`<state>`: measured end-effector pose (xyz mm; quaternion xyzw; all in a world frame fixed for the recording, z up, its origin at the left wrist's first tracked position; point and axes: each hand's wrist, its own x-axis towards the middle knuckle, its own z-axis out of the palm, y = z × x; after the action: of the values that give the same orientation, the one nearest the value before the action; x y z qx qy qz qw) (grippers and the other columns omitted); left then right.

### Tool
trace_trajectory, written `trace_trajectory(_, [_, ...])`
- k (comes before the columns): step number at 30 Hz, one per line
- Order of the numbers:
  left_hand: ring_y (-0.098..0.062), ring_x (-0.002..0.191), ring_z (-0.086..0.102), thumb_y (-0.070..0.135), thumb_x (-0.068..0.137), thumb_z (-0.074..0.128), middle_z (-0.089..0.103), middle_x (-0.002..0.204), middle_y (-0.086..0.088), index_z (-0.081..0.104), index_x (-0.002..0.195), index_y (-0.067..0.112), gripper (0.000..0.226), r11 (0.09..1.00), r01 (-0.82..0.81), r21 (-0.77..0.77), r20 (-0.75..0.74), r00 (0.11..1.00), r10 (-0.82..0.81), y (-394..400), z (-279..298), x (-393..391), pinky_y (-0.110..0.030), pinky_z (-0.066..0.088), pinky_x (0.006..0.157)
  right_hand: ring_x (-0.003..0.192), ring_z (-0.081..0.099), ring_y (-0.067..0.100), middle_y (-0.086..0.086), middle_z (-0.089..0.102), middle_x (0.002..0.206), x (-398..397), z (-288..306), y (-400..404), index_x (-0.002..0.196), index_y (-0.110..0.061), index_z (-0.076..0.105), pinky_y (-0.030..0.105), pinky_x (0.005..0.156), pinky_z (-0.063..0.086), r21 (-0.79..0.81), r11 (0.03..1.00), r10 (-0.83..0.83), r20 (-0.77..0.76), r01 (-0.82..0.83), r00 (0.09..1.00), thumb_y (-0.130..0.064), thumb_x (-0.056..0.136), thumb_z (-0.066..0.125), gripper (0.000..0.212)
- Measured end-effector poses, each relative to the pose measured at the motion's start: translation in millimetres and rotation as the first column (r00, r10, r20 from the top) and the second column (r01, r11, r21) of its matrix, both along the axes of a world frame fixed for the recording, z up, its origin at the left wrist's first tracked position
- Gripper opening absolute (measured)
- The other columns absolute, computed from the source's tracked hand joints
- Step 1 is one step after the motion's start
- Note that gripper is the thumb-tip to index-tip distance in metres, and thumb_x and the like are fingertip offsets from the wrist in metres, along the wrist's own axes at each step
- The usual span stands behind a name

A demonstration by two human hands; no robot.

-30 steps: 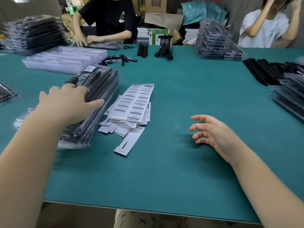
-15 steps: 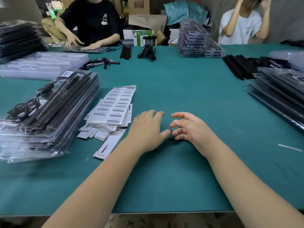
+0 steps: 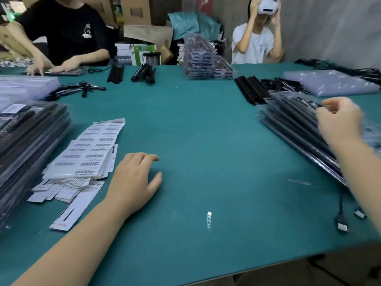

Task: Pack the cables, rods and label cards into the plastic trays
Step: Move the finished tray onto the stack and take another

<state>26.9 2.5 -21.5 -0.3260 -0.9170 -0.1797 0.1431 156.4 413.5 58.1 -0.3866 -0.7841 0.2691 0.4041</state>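
My left hand rests on the green table with relaxed fingers, just right of a pile of barcode label cards and a long white card. My right hand hovers, blurred, over the stack of filled plastic trays on the right. Its fingers are curled at the top tray, and the blur hides whether they grip it. Loose black rods lie behind that stack. Cables with USB plugs lie near the front right edge. Another stack of filled trays stands at the left.
Clear empty trays lie at the back right and back left. More tray stacks and rod bundles sit at the far edge, where two people are. A small shiny strip lies near the front.
My right hand swung from the table's middle to the tray stack on the right. My left hand left the left tray stack and settled beside the label cards. The view turned right.
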Motion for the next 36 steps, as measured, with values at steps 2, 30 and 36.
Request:
trace_trajectory(2, [-0.035, 0.103, 0.057, 0.030, 0.083, 0.054, 0.066, 0.103, -0.009, 0.066, 0.110, 0.006, 0.038, 0.999, 0.042, 0.003, -0.015, 0.999, -0.042, 2, 2, 5, -0.044, 0.045, 0.089, 0.113, 0.048, 0.042, 0.020, 0.056, 0.120, 30, -5, 59, 0.120, -0.019, 0.057, 0.055, 0.098, 0.039, 0.023, 0.984, -0.175, 0.228, 0.175, 0.958, -0.039, 0.072, 0.050, 0.053])
trace_trajectory(30, [-0.023, 0.081, 0.065, 0.018, 0.088, 0.062, 0.062, 0.081, -0.002, 0.040, 0.139, 0.011, 0.056, 0.807, -0.314, 0.499, 0.816, 0.483, -0.317, 176, 19, 52, -0.040, 0.056, 0.087, 0.117, 0.052, 0.022, -0.002, 0.054, 0.132, 17, -59, -36, 0.128, -0.034, 0.050, 0.041, 0.097, 0.043, -0.476, 0.805, 0.397, -0.010, -0.353, 0.918, -0.048, 0.076, 0.069, 0.057])
trace_trajectory(36, [-0.022, 0.071, 0.050, 0.002, 0.088, 0.058, 0.053, 0.071, -0.004, 0.040, 0.119, 0.012, 0.037, 0.716, -0.442, 0.540, 0.842, 0.295, -0.453, 170, 21, 68, -0.030, 0.051, 0.069, 0.100, 0.054, 0.020, -0.002, 0.057, 0.102, 3, -47, -43, 0.096, -0.022, 0.053, 0.034, 0.077, 0.041, -0.474, 0.821, 0.365, 0.008, -0.318, 0.931, -0.046, 0.080, 0.068, 0.033])
